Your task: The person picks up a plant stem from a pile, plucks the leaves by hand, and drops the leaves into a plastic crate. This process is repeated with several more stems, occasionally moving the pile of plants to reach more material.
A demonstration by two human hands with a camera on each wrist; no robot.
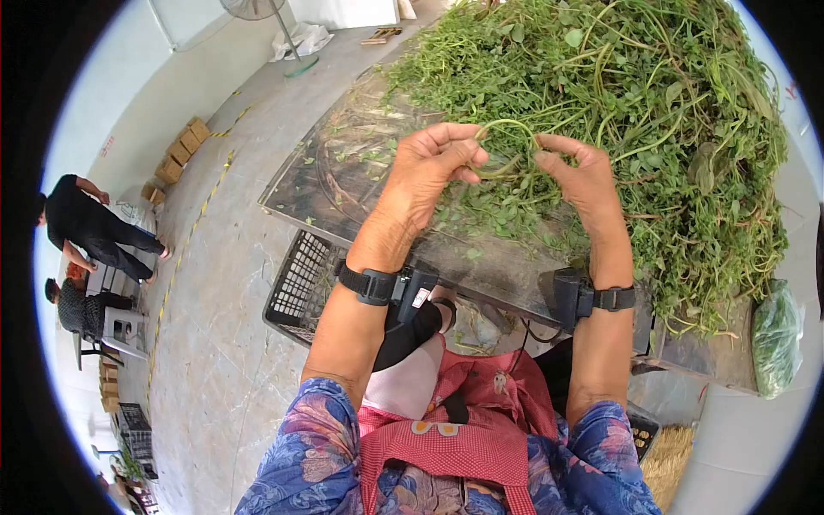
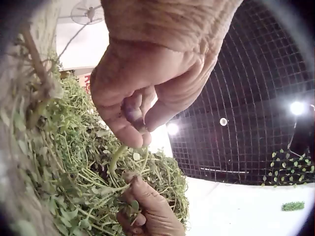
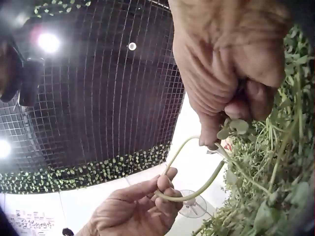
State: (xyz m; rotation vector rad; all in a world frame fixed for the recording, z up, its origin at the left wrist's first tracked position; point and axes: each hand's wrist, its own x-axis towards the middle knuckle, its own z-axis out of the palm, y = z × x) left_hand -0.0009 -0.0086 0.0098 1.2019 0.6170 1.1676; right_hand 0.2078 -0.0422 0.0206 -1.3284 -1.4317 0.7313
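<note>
Between the two hands a pale green plant stem (image 3: pixel 193 195) bends into a loop over the front of the table. My left hand (image 1: pixel 436 163) pinches one side of the loop between thumb and fingertips. On the other side, my right hand (image 1: pixel 579 176) pinches the stem with thumb and forefinger, its other fingers curled in. Small leaves (image 3: pixel 238 127) hang by the right fingertips. Just behind and to the right of both hands rises a big heap of leafy green stems (image 1: pixel 652 129), which also fills much of the left wrist view.
The dark table (image 1: pixel 343 180) has scattered stems at its left. A black plastic crate (image 1: pixel 300 283) stands below its front edge, and a bag of greens (image 1: pixel 775 339) sits at the right corner. Far left are two people (image 1: pixel 94 223) and several cardboard boxes (image 1: pixel 180 150).
</note>
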